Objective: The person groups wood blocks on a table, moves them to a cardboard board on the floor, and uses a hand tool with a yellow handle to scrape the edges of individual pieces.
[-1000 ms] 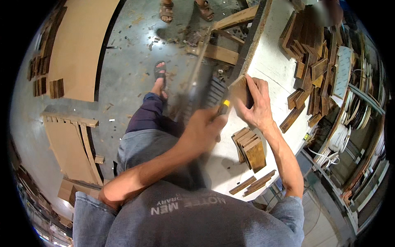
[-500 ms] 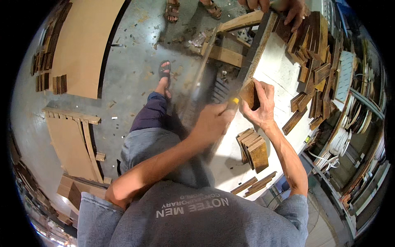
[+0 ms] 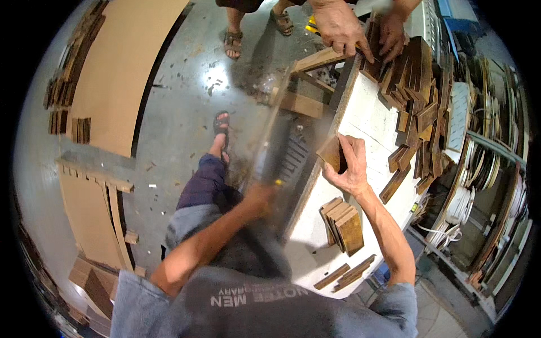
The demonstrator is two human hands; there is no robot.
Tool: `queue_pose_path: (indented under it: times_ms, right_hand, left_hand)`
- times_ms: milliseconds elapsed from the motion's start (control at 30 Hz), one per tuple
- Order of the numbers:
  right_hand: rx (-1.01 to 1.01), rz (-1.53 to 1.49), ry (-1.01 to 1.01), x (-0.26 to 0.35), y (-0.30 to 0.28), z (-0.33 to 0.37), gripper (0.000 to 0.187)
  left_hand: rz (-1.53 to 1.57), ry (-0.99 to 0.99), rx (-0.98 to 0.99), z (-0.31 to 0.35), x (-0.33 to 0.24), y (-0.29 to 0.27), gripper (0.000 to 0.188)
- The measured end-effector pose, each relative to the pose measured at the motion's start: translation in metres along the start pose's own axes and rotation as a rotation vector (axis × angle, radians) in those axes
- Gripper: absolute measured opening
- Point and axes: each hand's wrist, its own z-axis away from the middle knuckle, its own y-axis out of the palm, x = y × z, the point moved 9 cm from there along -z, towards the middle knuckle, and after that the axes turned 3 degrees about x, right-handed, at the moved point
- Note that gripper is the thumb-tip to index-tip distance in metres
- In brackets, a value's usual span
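Note:
My right hand point(image 3: 350, 169) presses a small brown wooden board point(image 3: 331, 151) down at the edge of the white-topped table point(image 3: 369, 121), thumb and fingers on either side of it. My left hand point(image 3: 260, 199) is off the table's left side, smeared by motion and closed round a tool with a yellow end point(image 3: 278, 182); the rest of the tool is too blurred to make out. Close to my right wrist stands a bundle of short wooden boards point(image 3: 345, 226). Thin wooden strips point(image 3: 354, 272) lie at the table's near end.
Across the table, another person's hands point(image 3: 341, 27) work at wood pieces. A heap of brown boards point(image 3: 414, 73) covers the table's far right. Shelves with coiled edging strips point(image 3: 461, 204) stand at right. Large panels point(image 3: 121, 73) and a wooden frame point(image 3: 93, 208) lie at left.
My left hand has swung back toward me, away from the board's edge, with the yellow-ended tool. My right hand stays on the board. The other person's hands reach further into view.

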Motion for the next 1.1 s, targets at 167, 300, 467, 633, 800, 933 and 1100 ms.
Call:
queue_pose_path:
  times_ms: [167, 300, 467, 633, 800, 933, 1100]
  right_hand:
    - [0.21, -0.047, 0.088, 0.015, -0.017, -0.023, 0.082]
    - [-0.427, -0.432, 0.456, -0.021, -0.108, -0.009, 0.059]
    - [-0.92, -1.438, 0.645, -0.043, -0.166, 0.022, 0.055]
    - [-0.937, -1.804, 0.682, -0.036, -0.134, 0.061, 0.052]
    - [-0.865, -1.605, 0.79, -0.02, -0.127, 0.095, 0.047]
    - [-0.55, -0.431, 0.528, 0.063, -0.185, 0.118, 0.053]
    - [-0.188, -0.085, 0.44, 0.097, -0.125, 0.144, 0.062]
  left_hand:
    - [-0.686, 0.647, 0.363, 0.029, -0.089, 0.014, 0.014]
    - [-0.129, 0.098, 0.153, 0.053, -0.119, 0.008, 0.021]
    - [-0.043, 0.221, 0.172, 0.087, -0.15, 0.014, 0.022]
    - [-0.135, 0.171, 0.275, 0.108, -0.135, 0.041, 0.02]
    - [-0.217, 0.217, 0.328, 0.12, -0.135, 0.051, 0.022]
    - [-0.211, 0.198, 0.286, 0.117, -0.131, 0.034, 0.023]
    - [-0.236, 0.207, 0.265, 0.116, -0.123, 0.031, 0.022]
